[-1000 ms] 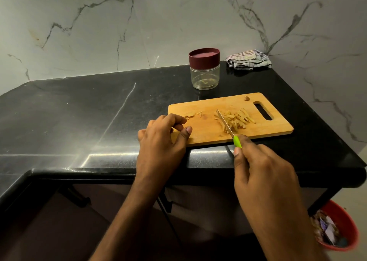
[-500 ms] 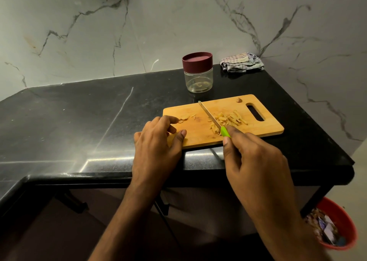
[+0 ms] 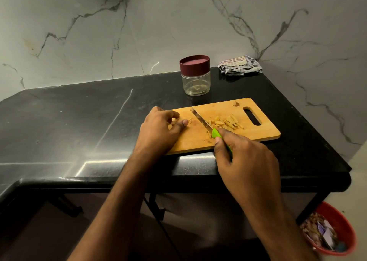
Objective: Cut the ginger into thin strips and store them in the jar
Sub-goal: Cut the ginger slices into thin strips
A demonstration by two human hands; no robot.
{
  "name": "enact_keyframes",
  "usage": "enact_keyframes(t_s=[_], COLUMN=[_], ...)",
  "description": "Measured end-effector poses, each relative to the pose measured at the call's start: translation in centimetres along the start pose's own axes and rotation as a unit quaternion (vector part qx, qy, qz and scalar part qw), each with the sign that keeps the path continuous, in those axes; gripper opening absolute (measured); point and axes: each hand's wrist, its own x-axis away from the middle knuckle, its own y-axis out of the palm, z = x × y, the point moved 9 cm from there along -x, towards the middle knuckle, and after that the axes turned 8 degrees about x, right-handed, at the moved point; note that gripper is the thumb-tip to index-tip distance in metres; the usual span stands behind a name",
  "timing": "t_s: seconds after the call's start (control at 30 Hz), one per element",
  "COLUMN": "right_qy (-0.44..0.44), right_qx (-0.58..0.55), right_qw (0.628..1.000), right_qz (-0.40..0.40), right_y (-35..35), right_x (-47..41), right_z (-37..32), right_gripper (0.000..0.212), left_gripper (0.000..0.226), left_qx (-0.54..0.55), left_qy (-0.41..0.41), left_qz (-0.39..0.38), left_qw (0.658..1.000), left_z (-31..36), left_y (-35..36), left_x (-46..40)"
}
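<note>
A wooden cutting board (image 3: 228, 141) lies on the black stone counter (image 3: 79, 121), its slotted handle end pointing right. On the right half of the board sits a loose heap of ginger strips (image 3: 228, 122), pale yellow and lying mostly side by side. One small ginger piece (image 3: 236, 103) rests apart near the board's far edge, just left of the handle slot.

The right hand (image 3: 246, 161) grasps the green handle of a knife (image 3: 201, 119), fingers wrapped round it with the thumb along the near side. The blade lies low across the middle of the board, tip pointing up and left, its edge touching the left side of the strip heap.

The left hand (image 3: 158, 129) rests on the board's left end with fingers curled and the thumb stretched toward the blade. A few ginger bits (image 3: 171, 126) show under its fingertips, but whether it pinches them or only covers them cannot be told.

Behind the board stands a clear jar (image 3: 196, 81) with a maroon lid (image 3: 194, 63) on it; something pale lies at its bottom, too faint to identify. The jar is near the board's far edge but not touching it. A folded striped cloth (image 3: 240, 65) lies in the counter's back right corner against the marble wall (image 3: 178, 22). A red bin (image 3: 333, 233) holding scraps stands on the floor at lower right.

No brand, label or writing can be read on anything
</note>
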Motion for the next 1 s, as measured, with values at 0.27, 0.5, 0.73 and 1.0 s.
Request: enact_keyframes(t_s=[0.27, 0.5, 0.73, 1.0], right_qy=[0.000, -0.005, -0.007, -0.001], right_qx=[-0.004, -0.011, -0.016, -0.032], right_qw=[1.000, 1.000, 1.000, 0.999], right_qz=[-0.012, -0.018, -0.010, -0.013], right_y=[0.1, 0.1, 0.1, 0.0], right_x=[0.1, 0.4, 0.6, 0.9], right_z=[-0.1, -0.2, -0.2, 0.3], right_gripper=[0.029, 0.028, 0.029, 0.031], left_gripper=[0.012, 0.011, 0.012, 0.010], left_qx=[0.014, -0.038, -0.045, 0.056], left_qy=[-0.007, 0.043, 0.135, 0.132], left_qz=[-0.001, 0.024, 0.089, 0.078], left_qw=[1.000, 0.998, 0.986, 0.987], left_z=[-0.1, 1.0, 2.6, 1.3], left_y=[0.4, 0.0, -0.9, -2.1], left_x=[-0.3, 0.0, 1.1, 2.9])
